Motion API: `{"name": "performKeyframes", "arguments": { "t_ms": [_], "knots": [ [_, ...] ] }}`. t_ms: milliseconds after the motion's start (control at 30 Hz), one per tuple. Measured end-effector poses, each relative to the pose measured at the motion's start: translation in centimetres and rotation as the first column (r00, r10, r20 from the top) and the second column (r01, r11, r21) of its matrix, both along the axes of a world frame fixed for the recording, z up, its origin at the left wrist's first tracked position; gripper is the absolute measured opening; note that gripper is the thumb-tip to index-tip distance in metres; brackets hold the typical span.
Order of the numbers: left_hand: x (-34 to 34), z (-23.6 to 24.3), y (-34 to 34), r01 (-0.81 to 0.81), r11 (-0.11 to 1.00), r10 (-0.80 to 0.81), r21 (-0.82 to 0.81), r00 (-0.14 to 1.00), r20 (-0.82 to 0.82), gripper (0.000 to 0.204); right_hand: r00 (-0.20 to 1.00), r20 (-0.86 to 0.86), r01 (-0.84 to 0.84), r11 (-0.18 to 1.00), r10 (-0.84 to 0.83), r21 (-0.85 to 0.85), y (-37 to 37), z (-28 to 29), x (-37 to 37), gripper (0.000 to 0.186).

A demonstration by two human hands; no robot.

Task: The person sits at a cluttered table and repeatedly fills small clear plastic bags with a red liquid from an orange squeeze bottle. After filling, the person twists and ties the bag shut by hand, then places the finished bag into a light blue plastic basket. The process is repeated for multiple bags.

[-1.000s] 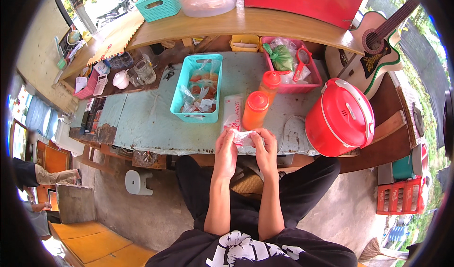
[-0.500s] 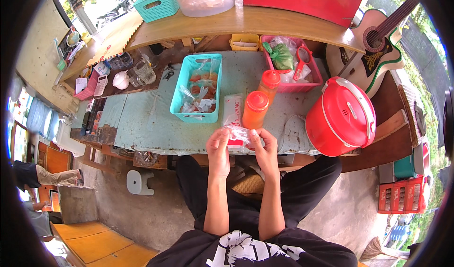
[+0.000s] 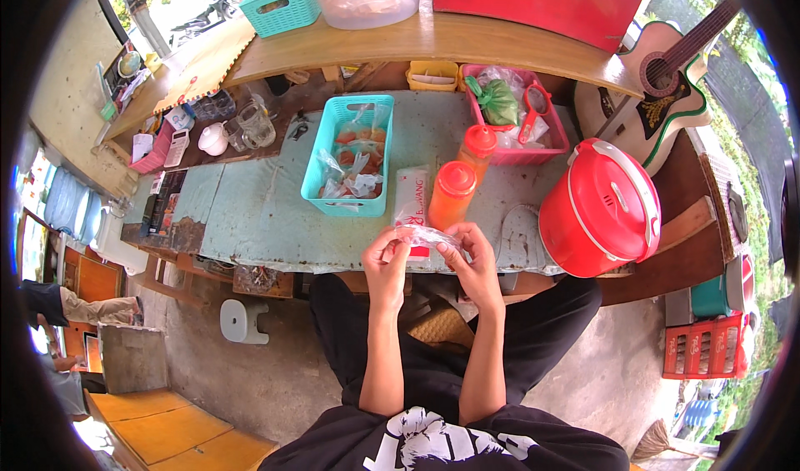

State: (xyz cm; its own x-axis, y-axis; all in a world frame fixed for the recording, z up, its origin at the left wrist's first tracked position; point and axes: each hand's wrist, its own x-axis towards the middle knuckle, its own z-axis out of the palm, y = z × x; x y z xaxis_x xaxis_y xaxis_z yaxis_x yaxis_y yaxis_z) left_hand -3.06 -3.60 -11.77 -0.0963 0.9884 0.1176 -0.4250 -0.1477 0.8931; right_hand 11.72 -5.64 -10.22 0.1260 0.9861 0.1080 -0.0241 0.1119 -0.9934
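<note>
Between my two hands, just above the table's front edge, a small clear plastic bag [image 3: 428,237] is stretched sideways. My left hand [image 3: 387,254] pinches one end of it, and my right hand [image 3: 472,258] grips the other end. Directly beyond them lies a white and red packet [image 3: 411,196], partly covered by the bag and fingers. Two orange squeeze bottles [image 3: 452,194] stand upright right behind my right hand. Left of the packet, a turquoise basket [image 3: 346,208] holds several small knotted plastic bags with orange contents [image 3: 360,156].
A red rice cooker [image 3: 600,208] stands at the table's right. Behind the bottles is a pink basket [image 3: 533,156] with a green bag [image 3: 496,102] and a red-handled strainer [image 3: 533,112]. A guitar [image 3: 658,79] leans at the far right. Glass mugs [image 3: 254,127] stand at the left.
The plastic bag has gone from a bunched shape to one drawn out lengthwise. My right hand has shifted slightly right and turned; my left hand stays in nearly the same place.
</note>
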Motion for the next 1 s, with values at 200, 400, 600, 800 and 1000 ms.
{"name": "performKeyframes", "arguments": {
  "t_ms": [200, 400, 600, 800, 1000],
  "knots": [
    [-0.2, -0.1, 0.3, -0.177, 0.959, 0.267, 0.22, 0.821, -0.505, 0.012, 0.983, 0.174, 0.057, 0.998, -0.054, -0.011, 0.0, -0.1, 0.1, 0.016],
    [0.0, 0.8, 0.4, -0.196, 0.93, 0.352, 0.31, 0.712, -0.607, 0.013, 0.948, 0.196, 0.227, 0.966, -0.249, 0.126, 0.8, -2.0, 0.1, 0.02],
    [0.7, 0.6, 0.2, 0.01, 0.99, 0.061, 0.144, 0.875, -0.48, 0.023, 0.981, 0.043, 0.191, 0.981, -0.19, -0.016, 0.6, -1.4, -0.5, 0.025],
    [1.3, 0.0, 0.4, -0.041, 0.988, 0.105, 0.15, 0.889, -0.446, 0.021, 0.985, 0.007, 0.173, 0.985, -0.173, 0.005, 1.0, -1.4, -0.8, 0.022],
    [1.4, -1.0, 0.6, -0.092, 0.979, 0.164, 0.184, 0.888, -0.429, 0.02, 0.99, 0.099, 0.093, 0.993, -0.1, 0.071, 0.9, -1.9, -0.6, 0.022]
  ]
}}
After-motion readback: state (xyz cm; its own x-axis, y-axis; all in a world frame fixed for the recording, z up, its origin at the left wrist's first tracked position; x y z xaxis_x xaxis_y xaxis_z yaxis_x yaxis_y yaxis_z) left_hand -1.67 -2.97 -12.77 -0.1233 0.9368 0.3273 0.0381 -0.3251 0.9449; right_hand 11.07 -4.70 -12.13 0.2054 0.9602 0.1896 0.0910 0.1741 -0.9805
